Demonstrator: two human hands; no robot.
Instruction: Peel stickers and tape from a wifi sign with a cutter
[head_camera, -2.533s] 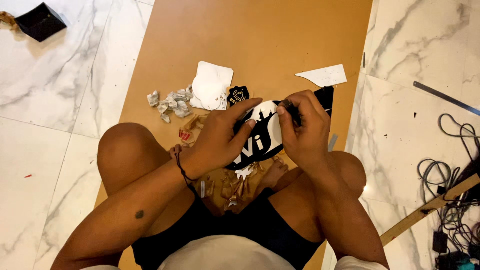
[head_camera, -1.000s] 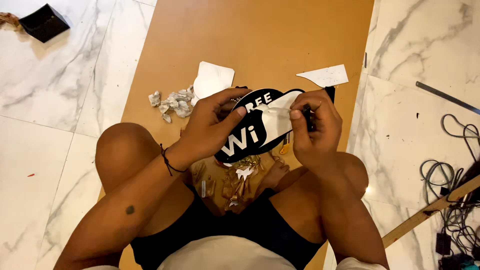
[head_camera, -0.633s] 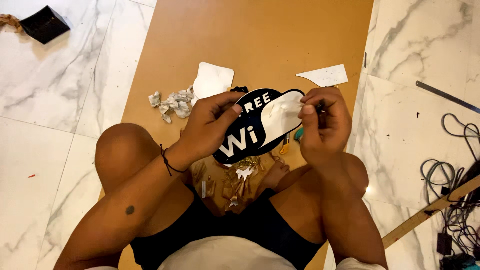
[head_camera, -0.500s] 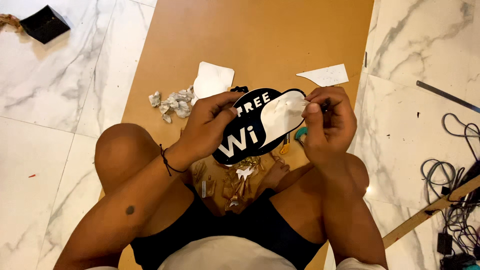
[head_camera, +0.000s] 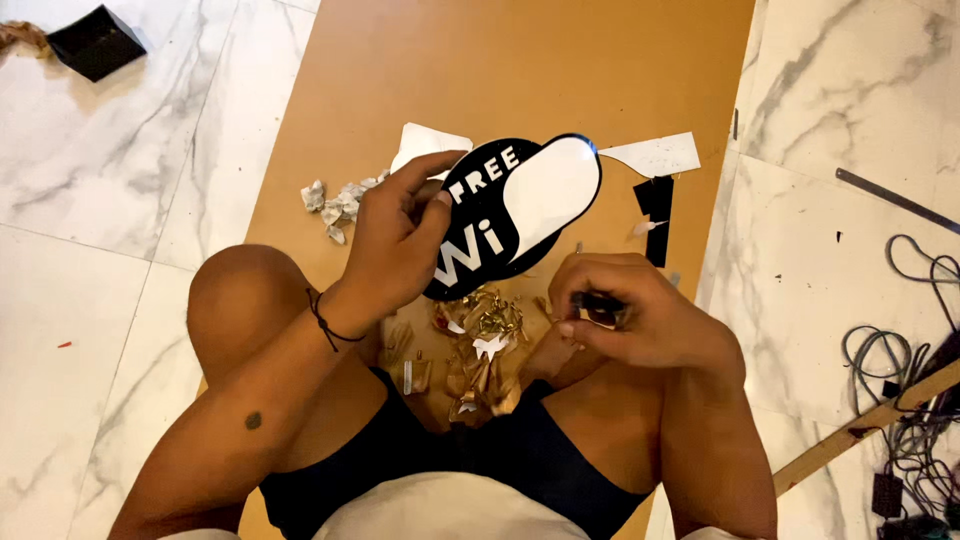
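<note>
Left hand (head_camera: 400, 245) grips the black oval sign with white lettering (head_camera: 510, 215) — right hand (head_camera: 625, 315) pinches a small dark tool (head_camera: 600, 303) above the brown board (head_camera: 520, 70).

Oval black sign (head_camera: 515, 215) with white lettering and white panel (tilted) in left hand (head_camera: 400, 240)

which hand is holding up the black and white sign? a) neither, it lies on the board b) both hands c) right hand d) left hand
d: the left hand alone grips the sign at its edge, while the right hand is lower down, apart from it, closed on a small dark thing.
</note>
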